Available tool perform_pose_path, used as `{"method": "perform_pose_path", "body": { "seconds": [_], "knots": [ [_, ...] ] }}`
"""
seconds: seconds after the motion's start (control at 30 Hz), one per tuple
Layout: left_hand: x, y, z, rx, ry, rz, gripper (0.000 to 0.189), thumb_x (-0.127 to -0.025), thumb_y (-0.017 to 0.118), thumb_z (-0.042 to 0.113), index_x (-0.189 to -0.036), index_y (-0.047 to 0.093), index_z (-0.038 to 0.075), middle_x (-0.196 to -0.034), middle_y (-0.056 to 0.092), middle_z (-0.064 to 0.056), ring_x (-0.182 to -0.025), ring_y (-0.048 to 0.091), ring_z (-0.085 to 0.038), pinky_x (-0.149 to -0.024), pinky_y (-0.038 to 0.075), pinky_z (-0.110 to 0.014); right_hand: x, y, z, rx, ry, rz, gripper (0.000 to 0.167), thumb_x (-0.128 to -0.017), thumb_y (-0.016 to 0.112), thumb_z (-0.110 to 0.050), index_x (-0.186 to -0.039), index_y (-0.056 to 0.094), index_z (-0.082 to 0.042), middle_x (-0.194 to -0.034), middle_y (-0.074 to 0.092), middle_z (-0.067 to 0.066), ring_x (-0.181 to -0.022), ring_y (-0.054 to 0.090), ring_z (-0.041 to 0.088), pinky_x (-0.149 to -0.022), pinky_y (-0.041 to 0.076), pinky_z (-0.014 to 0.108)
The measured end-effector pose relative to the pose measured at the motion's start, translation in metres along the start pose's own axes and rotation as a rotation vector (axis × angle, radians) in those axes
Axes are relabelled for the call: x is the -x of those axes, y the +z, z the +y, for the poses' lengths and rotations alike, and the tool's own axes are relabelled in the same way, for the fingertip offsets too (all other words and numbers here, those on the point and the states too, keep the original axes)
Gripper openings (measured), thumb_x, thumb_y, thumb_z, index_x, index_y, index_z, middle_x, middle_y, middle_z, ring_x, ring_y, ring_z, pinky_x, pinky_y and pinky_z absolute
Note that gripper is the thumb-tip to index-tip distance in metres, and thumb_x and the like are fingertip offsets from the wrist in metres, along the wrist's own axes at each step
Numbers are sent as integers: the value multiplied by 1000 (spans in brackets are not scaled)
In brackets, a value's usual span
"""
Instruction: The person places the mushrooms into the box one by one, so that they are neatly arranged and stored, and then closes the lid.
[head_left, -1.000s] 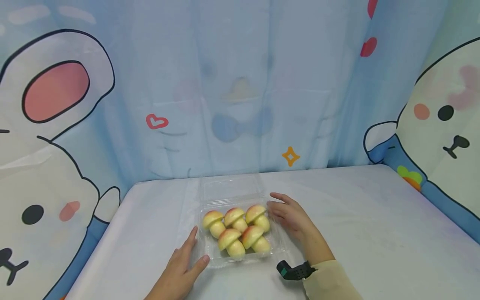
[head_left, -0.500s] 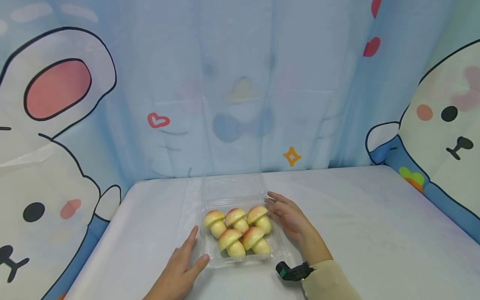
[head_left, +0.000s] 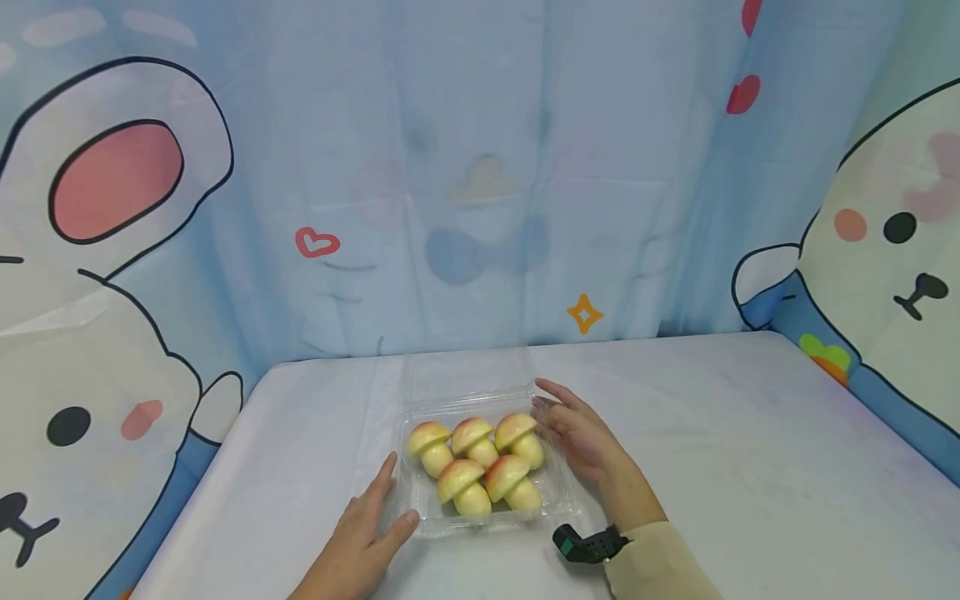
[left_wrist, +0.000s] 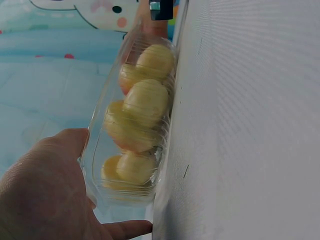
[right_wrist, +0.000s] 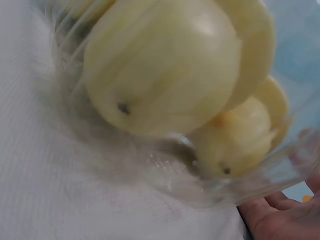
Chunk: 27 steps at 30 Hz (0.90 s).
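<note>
A clear plastic clamshell box (head_left: pixel 420 507) rests on the white table, its see-through lid (head_left: pixel 465 372) folded back away from me. Inside lie several yellow mushroom-shaped pieces (head_left: pixel 472 438) with reddish caps, in two rows. My left hand (head_left: pixel 363 529) is at the box's left side, fingers extended and thumb by the near corner. In the left wrist view the left hand (left_wrist: pixel 47 182) is spread beside the box wall. Along the right side lies my right hand (head_left: pixel 588 442), fingers loosely bent by the far corner. The right wrist view shows rounded stems (right_wrist: pixel 160 65) close up through the plastic.
A white cloth (head_left: pixel 750 467) covers the table. Behind it hangs a light blue curtain (head_left: pixel 480 100) with cartoon animals printed at both sides. A black strap device (head_left: pixel 588 544) sits on the right wrist, by a beige sleeve (head_left: pixel 660 562).
My right hand has shifted slightly left toward the box, and its index finger has lifted a little. My left hand and the mushroom-shaped pieces stay nearly in place.
</note>
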<state>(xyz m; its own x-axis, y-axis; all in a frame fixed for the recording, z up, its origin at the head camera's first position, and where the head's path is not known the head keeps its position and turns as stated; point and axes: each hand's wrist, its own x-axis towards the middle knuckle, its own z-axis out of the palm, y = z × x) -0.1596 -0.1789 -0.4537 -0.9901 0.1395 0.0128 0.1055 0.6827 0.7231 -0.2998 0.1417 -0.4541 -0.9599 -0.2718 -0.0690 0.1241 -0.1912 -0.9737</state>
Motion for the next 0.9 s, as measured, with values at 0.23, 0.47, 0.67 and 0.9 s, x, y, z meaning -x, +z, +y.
{"method": "perform_pose_path", "body": {
  "seconds": [0.23, 0.47, 0.67, 0.9],
  "knots": [
    [0, -1, 1, 4, 1, -4, 80, -104, 55, 51, -167, 20, 17, -157, 46, -25, -149, 41, -44, -119, 10, -76, 0, -1, -1, 11, 0, -4, 74, -92, 41, 6, -163, 24, -8, -169, 17, 26, -157, 24, 41, -125, 28, 49],
    [1, 0, 1, 6, 2, 7, 78, -104, 55, 51, -167, 22, 18, -156, 48, -25, -149, 41, -44, -119, 12, -76, 0, -3, -1, -7, -1, -3, 74, -93, 43, 6, -163, 26, -8, -168, 20, 25, -154, 28, 40, -99, 49, 22],
    [1, 0, 2, 8, 3, 6, 78, -104, 55, 50, -166, 22, 17, -157, 47, -25, -148, 41, -45, -118, 13, -77, 1, -4, -1, -40, -2, -1, 70, -94, 47, 7, -161, 32, -10, -167, 23, 23, -151, 32, 39, -97, 51, 23],
    [1, 0, 2, 5, 23, 17, 77, -105, 56, 48, -166, 23, 16, -157, 48, -24, -148, 43, -43, -118, 14, -77, 4, -6, 0, -65, -24, 10, 57, -97, 51, 6, -151, 43, -7, -163, 28, 24, -150, 33, 39, -103, 51, 28]
  ]
}}
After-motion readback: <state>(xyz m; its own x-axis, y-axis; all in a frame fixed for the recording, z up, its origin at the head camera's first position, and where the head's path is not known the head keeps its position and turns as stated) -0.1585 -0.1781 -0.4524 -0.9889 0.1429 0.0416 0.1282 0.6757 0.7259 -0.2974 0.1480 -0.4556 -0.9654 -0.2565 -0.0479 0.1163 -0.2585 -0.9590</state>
